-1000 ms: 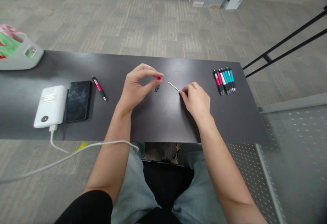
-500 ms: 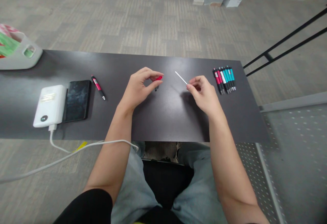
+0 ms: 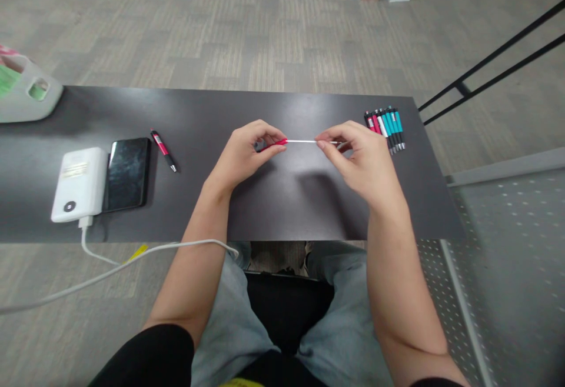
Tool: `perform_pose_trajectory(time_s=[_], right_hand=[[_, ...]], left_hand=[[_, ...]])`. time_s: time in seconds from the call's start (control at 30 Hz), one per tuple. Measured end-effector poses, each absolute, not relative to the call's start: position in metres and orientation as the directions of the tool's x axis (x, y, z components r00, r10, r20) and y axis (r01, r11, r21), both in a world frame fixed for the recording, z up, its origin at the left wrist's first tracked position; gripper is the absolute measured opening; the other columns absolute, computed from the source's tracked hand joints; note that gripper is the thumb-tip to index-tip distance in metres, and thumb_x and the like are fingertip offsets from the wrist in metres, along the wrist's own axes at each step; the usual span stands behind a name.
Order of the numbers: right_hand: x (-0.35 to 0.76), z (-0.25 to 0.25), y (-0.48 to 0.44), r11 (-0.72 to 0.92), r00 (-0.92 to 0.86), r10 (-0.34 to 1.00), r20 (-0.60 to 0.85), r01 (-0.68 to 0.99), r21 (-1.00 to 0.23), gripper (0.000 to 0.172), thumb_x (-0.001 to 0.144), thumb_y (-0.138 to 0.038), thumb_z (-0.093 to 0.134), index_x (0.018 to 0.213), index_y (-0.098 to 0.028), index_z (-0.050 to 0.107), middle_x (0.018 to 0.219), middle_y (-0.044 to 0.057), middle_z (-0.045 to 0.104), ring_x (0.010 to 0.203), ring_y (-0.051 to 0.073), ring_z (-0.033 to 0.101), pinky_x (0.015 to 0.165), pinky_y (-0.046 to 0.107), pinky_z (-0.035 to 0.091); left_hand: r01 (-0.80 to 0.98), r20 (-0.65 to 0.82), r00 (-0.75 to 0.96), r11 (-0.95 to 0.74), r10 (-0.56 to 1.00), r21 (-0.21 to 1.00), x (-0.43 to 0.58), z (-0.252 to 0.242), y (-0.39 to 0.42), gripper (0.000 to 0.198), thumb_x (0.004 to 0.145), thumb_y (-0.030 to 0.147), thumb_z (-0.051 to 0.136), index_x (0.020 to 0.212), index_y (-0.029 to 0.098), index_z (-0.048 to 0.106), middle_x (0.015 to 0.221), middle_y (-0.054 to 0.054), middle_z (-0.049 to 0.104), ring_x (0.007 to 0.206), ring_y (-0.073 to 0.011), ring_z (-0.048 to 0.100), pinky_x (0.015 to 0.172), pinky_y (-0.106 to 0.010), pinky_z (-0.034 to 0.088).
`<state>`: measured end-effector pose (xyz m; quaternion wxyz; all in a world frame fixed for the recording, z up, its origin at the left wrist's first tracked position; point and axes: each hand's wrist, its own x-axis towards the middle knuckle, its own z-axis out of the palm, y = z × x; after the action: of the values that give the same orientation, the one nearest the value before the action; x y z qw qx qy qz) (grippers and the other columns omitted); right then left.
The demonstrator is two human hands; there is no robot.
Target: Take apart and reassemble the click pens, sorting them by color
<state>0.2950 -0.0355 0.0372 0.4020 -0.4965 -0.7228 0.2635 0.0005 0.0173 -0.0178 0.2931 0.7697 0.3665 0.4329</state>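
Note:
My left hand [image 3: 242,156] pinches a red pen barrel [image 3: 281,142] between thumb and fingers, its dark grip end partly hidden in the palm. Between the thumb and fingertips of my right hand [image 3: 365,159] is a thin white pen refill [image 3: 301,141], lying level. The refill's left end meets the red barrel's right end; how far it sits inside cannot be seen. Both hands are above the dark table [image 3: 286,216]. Beyond my right hand, several pens [image 3: 388,127] in red, white and teal lie side by side, partly covered by that hand.
A single red and black pen [image 3: 163,150] lies to the left, by a black phone [image 3: 127,174] and a white power bank [image 3: 79,184]. A white cable [image 3: 154,250] crosses my left forearm. At the far left stands a white basket [image 3: 48,102].
My right hand has raised and levelled the refill, bringing its end to the barrel. My left hand has turned the barrel toward it. The view has shifted slightly.

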Motion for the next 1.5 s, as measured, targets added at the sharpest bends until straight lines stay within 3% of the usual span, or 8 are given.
perform_pose_trajectory(time_s=[0.23, 0.33, 0.7, 0.87, 1.0, 1.13, 1.3, 1.5], right_hand=[[0.276, 0.012, -0.024, 0.307, -0.087, 0.952, 0.294, 0.239, -0.921, 0.047, 0.104, -0.075, 0.101, 0.112, -0.03, 0.09, 0.104, 0.004, 0.087, 0.096, 0.028, 0.082, 0.086, 0.044, 0.07], [0.268, 0.004, -0.021, 0.297, -0.079, 0.955, 0.287, 0.201, -0.933, 0.056, 0.102, -0.084, 0.1, 0.111, -0.03, 0.09, 0.111, 0.005, 0.089, 0.098, 0.026, 0.082, 0.089, 0.043, 0.07], [0.254, 0.013, -0.024, 0.32, -0.067, 0.944, 0.323, 0.424, -0.847, 0.046, 0.114, -0.076, 0.089, 0.107, -0.031, 0.089, 0.117, 0.008, 0.087, 0.1, 0.028, 0.077, 0.093, 0.044, 0.069], [0.244, 0.015, -0.023, 0.314, -0.098, 0.948, 0.303, 0.453, -0.834, 0.041, 0.113, -0.073, 0.092, 0.112, -0.032, 0.091, 0.124, 0.008, 0.088, 0.099, 0.028, 0.078, 0.092, 0.044, 0.069], [0.236, 0.013, -0.018, 0.308, -0.136, 0.951, 0.277, 0.459, -0.833, 0.03, 0.113, -0.06, 0.093, 0.128, -0.033, 0.092, 0.135, 0.008, 0.089, 0.093, 0.026, 0.077, 0.091, 0.044, 0.07], [0.229, 0.008, -0.014, 0.263, -0.201, 0.963, 0.178, 0.572, -0.777, 0.029, 0.113, -0.037, 0.089, 0.141, -0.031, 0.091, 0.136, 0.009, 0.089, 0.092, 0.027, 0.078, 0.099, 0.048, 0.07], [0.211, 0.003, -0.01, 0.189, -0.221, 0.975, 0.024, 0.768, -0.612, 0.031, 0.118, -0.029, 0.078, 0.146, -0.025, 0.089, 0.149, 0.017, 0.087, 0.114, 0.036, 0.085, 0.109, 0.053, 0.069], [0.196, -0.006, 0.0, 0.165, -0.2, 0.98, -0.005, 0.822, -0.545, 0.029, 0.122, -0.031, 0.075, 0.147, -0.027, 0.088, 0.15, 0.017, 0.086, 0.135, 0.042, 0.084, 0.106, 0.052, 0.068]], left_hand=[[0.278, 0.379, 0.366, -0.489, 0.85, 0.827, 0.017, -0.019, 0.011, 0.026, 0.107, 0.052, 0.098, 0.111, 0.027, 0.092, 0.108, -0.007, 0.092, 0.097, -0.0264, 0.082, 0.097, -0.042, 0.069], [0.271, 0.321, 0.357, -0.426, 0.877, 0.863, 0.02, -0.019, 0.01, 0.033, 0.104, 0.059, 0.101, 0.112, 0.028, 0.091, 0.107, -0.006, 0.093, 0.094, -0.0269, 0.082, 0.093, -0.043, 0.07], [0.287, 0.321, 0.3, -0.406, 0.898, 0.867, 0.016, -0.015, 0.008, 0.025, 0.105, 0.052, 0.1, 0.111, 0.029, 0.09, 0.106, -0.005, 0.09, 0.1, -0.028, 0.084, 0.096, -0.045, 0.07], [0.315, 0.27, 0.294, -0.36, 0.917, 0.878, 0.01, -0.005, 0.005, 0.036, 0.104, 0.06, 0.103, 0.111, 0.029, 0.087, 0.106, -0.005, 0.089, 0.103, -0.0286, 0.085, 0.097, -0.044, 0.071], [0.306, 0.296, 0.258, -0.368, 0.92, 0.878, -0.002, 0.002, 0.006, 0.05, 0.102, 0.071, 0.104, 0.112, 0.026, 0.085, 0.108, -0.006, 0.09, 0.103, -0.0265, 0.086, 0.096, -0.039, 0.07], [0.329, 0.293, 0.209, -0.349, 0.933, 0.877, -0.02, -0.001, 0.007, 0.045, 0.104, 0.065, 0.102, 0.114, 0.026, 0.083, 0.109, -0.006, 0.091, 0.096, -0.025, 0.085, 0.093, -0.038, 0.071], [0.337, 0.276, 0.172, -0.32, 0.946, 0.886, -0.041, -0.009, 0.008, 0.035, 0.102, 0.052, 0.1, 0.113, 0.026, 0.081, 0.108, -0.005, 0.09, 0.091, -0.0238, 0.083, 0.09, -0.038, 0.071], [0.345, 0.238, 0.173, -0.285, 0.956, 0.894, -0.052, -0.013, 0.005, 0.031, 0.1, 0.048, 0.1, 0.111, 0.026, 0.08, 0.105, -0.005, 0.089, 0.096, -0.0255, 0.083, 0.092, -0.039, 0.072]])
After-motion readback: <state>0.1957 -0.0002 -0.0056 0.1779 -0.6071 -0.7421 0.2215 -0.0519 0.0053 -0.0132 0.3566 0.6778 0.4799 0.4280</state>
